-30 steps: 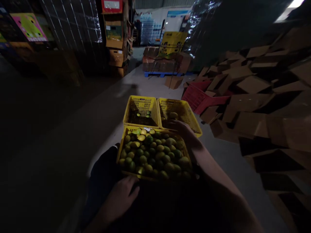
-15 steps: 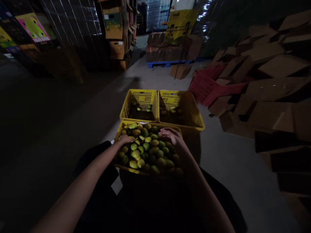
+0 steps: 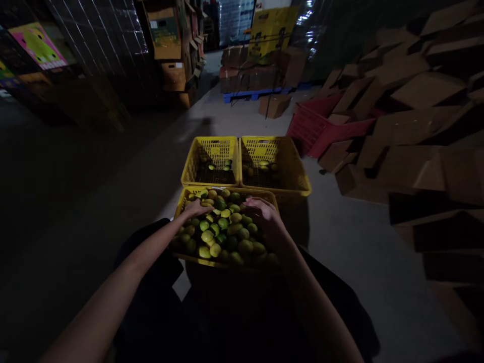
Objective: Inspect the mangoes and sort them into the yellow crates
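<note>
A yellow plastic crate in front of me is heaped with green and yellow lemons. Over the crate's left part, my left hand lies on the fruit with its fingers stretched toward the middle. My right hand hovers at or touches the fruit on the right side, fingers extended and slightly bent; its underside is hidden. Neither hand visibly grips a lemon. Behind stand two more yellow crates: the left crate has a few green fruits on its floor, the right crate a few yellowish ones.
A red crate and a large pile of cardboard boxes fill the right side. Farther back are a blue pallet with cartons, a small cardboard box on the floor and a stack of cartons.
My left hand has moved slightly up and inward over the fruit, its fingers more extended. My right hand stays near the same fruit. The whole view has shifted a little.
</note>
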`<state>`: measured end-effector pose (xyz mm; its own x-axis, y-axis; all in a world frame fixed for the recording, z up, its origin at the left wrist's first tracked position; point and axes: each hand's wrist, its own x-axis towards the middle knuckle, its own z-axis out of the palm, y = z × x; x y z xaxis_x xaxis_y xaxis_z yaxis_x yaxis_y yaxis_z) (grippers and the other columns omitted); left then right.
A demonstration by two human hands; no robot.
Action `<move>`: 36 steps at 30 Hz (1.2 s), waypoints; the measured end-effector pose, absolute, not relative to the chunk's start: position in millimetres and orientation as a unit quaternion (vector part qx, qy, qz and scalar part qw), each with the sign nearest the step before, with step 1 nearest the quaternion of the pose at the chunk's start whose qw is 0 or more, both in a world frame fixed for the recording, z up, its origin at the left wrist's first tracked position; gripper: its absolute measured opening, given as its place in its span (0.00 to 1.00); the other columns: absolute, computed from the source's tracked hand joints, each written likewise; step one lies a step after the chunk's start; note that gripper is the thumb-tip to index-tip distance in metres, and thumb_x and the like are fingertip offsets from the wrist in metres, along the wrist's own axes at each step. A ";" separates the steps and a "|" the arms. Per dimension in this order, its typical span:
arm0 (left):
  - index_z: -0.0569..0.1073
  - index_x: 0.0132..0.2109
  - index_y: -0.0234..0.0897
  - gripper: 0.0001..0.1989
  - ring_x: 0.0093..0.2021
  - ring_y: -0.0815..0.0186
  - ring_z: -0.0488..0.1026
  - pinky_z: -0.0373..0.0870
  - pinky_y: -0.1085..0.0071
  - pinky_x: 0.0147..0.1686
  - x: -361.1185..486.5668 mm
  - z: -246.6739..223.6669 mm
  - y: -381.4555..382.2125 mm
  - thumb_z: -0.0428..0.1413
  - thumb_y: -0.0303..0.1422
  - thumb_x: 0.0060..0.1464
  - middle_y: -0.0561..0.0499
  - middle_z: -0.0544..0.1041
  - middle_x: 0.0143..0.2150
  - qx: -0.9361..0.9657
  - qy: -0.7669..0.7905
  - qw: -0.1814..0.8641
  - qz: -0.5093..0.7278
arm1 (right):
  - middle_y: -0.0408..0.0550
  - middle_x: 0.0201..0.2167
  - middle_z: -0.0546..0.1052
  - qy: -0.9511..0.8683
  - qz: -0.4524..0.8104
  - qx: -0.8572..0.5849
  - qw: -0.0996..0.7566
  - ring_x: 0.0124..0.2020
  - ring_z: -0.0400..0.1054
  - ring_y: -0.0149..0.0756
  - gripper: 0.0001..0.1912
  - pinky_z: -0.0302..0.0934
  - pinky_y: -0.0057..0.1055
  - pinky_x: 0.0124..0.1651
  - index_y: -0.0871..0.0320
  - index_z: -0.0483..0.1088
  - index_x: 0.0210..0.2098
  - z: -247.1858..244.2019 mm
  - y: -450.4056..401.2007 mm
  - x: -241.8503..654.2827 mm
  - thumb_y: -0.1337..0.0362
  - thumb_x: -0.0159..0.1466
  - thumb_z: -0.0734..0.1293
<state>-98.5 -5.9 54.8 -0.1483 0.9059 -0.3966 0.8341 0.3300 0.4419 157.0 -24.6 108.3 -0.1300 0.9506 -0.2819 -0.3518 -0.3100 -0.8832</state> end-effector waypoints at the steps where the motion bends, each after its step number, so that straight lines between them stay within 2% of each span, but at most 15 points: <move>1: 0.69 0.53 0.31 0.36 0.53 0.48 0.70 0.66 0.60 0.50 -91.2 68.1 -6.0 0.58 0.55 0.44 0.35 0.74 0.53 0.591 0.741 0.310 0.068 | 0.45 0.29 0.78 -0.296 0.692 -0.456 0.475 0.31 0.72 0.36 0.05 0.69 0.30 0.30 0.55 0.73 0.28 104.5 -24.6 153.0 0.65 0.50 0.71; 2: 0.68 0.54 0.34 0.36 0.53 0.51 0.70 0.65 0.63 0.51 -82.8 82.1 -6.5 0.59 0.55 0.43 0.39 0.74 0.54 0.612 0.722 0.312 0.085 | 0.45 0.28 0.78 -0.258 0.714 -0.460 0.461 0.29 0.73 0.36 0.06 0.70 0.32 0.30 0.55 0.72 0.30 101.6 -24.9 148.8 0.62 0.52 0.70; 5: 0.65 0.58 0.36 0.38 0.52 0.55 0.70 0.66 0.65 0.50 -56.7 118.0 -7.1 0.60 0.52 0.44 0.42 0.72 0.54 0.710 0.590 0.333 0.190 | 0.44 0.28 0.77 -0.164 0.773 -0.431 0.435 0.27 0.73 0.38 0.09 0.70 0.37 0.28 0.53 0.69 0.34 98.7 -26.6 137.9 0.56 0.58 0.65; 7: 0.62 0.60 0.37 0.33 0.53 0.59 0.70 0.66 0.68 0.50 -45.2 127.3 -3.1 0.54 0.51 0.52 0.44 0.71 0.55 0.741 0.525 0.354 0.223 | 0.44 0.26 0.76 -0.135 0.787 -0.413 0.439 0.24 0.72 0.36 0.09 0.68 0.32 0.24 0.54 0.68 0.36 100.4 -26.2 135.2 0.56 0.60 0.63; 10: 0.62 0.59 0.36 0.22 0.56 0.62 0.67 0.62 0.68 0.55 -43.0 112.0 8.8 0.45 0.42 0.62 0.44 0.70 0.57 0.760 0.561 0.276 0.176 | 0.44 0.23 0.75 -0.095 0.783 -0.420 0.450 0.19 0.67 0.31 0.06 0.59 0.23 0.16 0.56 0.67 0.33 105.2 -22.1 140.5 0.61 0.59 0.63; 11: 0.62 0.59 0.35 0.21 0.58 0.61 0.65 0.60 0.68 0.56 -45.5 101.1 12.5 0.45 0.39 0.62 0.43 0.69 0.57 0.764 0.588 0.236 0.123 | 0.44 0.22 0.75 -0.081 0.783 -0.422 0.449 0.18 0.66 0.30 0.05 0.57 0.22 0.15 0.56 0.67 0.32 107.1 -20.5 144.1 0.62 0.59 0.62; 13: 0.65 0.57 0.33 0.22 0.57 0.56 0.65 0.60 0.63 0.58 -52.2 75.9 17.0 0.54 0.31 0.55 0.39 0.68 0.57 0.761 0.607 0.218 0.066 | 0.45 0.23 0.74 -0.064 0.782 -0.413 0.462 0.19 0.65 0.30 0.05 0.57 0.22 0.15 0.56 0.66 0.32 110.8 -18.2 152.0 0.62 0.59 0.62; 16: 0.65 0.58 0.38 0.29 0.56 0.54 0.66 0.63 0.62 0.54 -58.7 42.1 17.6 0.58 0.25 0.47 0.42 0.68 0.57 0.768 0.604 0.211 0.016 | 0.45 0.23 0.75 -0.055 0.781 -0.391 0.484 0.21 0.67 0.31 0.06 0.61 0.23 0.18 0.57 0.66 0.32 114.6 -19.0 161.4 0.61 0.59 0.61; 18: 0.65 0.59 0.39 0.31 0.56 0.54 0.66 0.63 0.62 0.53 -57.7 27.1 18.5 0.58 0.24 0.46 0.42 0.67 0.57 0.773 0.602 0.201 -0.005 | 0.46 0.23 0.75 -0.052 0.777 -0.384 0.496 0.22 0.68 0.32 0.06 0.63 0.24 0.20 0.57 0.66 0.32 114.7 -20.6 165.0 0.61 0.58 0.62; 21: 0.67 0.57 0.39 0.29 0.57 0.54 0.64 0.61 0.62 0.55 -51.4 17.3 25.5 0.59 0.25 0.46 0.42 0.67 0.57 0.774 0.606 0.184 -0.016 | 0.45 0.22 0.74 -0.067 0.757 -0.397 0.515 0.23 0.70 0.35 0.06 0.66 0.27 0.22 0.55 0.65 0.31 112.1 -20.5 167.6 0.60 0.57 0.62; 24: 0.70 0.53 0.39 0.26 0.57 0.53 0.64 0.59 0.61 0.56 -48.2 21.9 34.3 0.61 0.25 0.44 0.43 0.70 0.54 0.771 0.613 0.174 -0.005 | 0.43 0.20 0.72 -0.054 0.733 -0.419 0.534 0.23 0.70 0.36 0.05 0.66 0.30 0.22 0.54 0.63 0.31 109.7 -16.0 167.4 0.60 0.56 0.60; 26: 0.70 0.54 0.40 0.27 0.57 0.53 0.65 0.58 0.60 0.57 -50.8 32.1 36.1 0.63 0.29 0.45 0.44 0.71 0.53 0.767 0.620 0.165 0.013 | 0.42 0.18 0.71 -0.031 0.724 -0.425 0.542 0.21 0.69 0.35 0.04 0.66 0.30 0.21 0.53 0.62 0.30 108.6 -12.2 165.0 0.61 0.57 0.60; 29: 0.68 0.56 0.39 0.27 0.56 0.56 0.66 0.60 0.64 0.56 -59.4 55.6 28.6 0.62 0.37 0.48 0.45 0.71 0.55 0.754 0.617 0.189 0.120 | 0.40 0.17 0.69 -0.049 0.719 -0.421 0.551 0.19 0.66 0.33 0.04 0.63 0.27 0.18 0.52 0.61 0.27 107.1 -9.5 158.1 0.60 0.56 0.61; 32: 0.67 0.54 0.39 0.27 0.54 0.60 0.69 0.64 0.67 0.54 -65.4 84.1 9.7 0.62 0.37 0.48 0.46 0.73 0.54 0.695 0.564 0.304 0.326 | 0.41 0.18 0.71 -0.157 0.726 -0.402 0.535 0.21 0.67 0.33 0.06 0.61 0.25 0.17 0.53 0.62 0.27 106.9 -13.4 149.2 0.59 0.54 0.63; 36: 0.67 0.51 0.39 0.28 0.49 0.61 0.73 0.67 0.66 0.52 -61.4 117.8 -20.7 0.65 0.38 0.43 0.49 0.76 0.47 0.591 0.494 0.444 0.458 | 0.46 0.28 0.78 -0.245 0.731 -0.377 0.513 0.29 0.72 0.38 0.09 0.68 0.30 0.27 0.53 0.67 0.29 112.6 -22.2 137.2 0.58 0.50 0.69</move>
<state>-61.4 -20.7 117.8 0.0922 0.9904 0.1026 0.1784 -0.1178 0.9769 137.2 -22.2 112.6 -0.1894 0.9347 -0.3007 -0.5656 -0.3542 -0.7447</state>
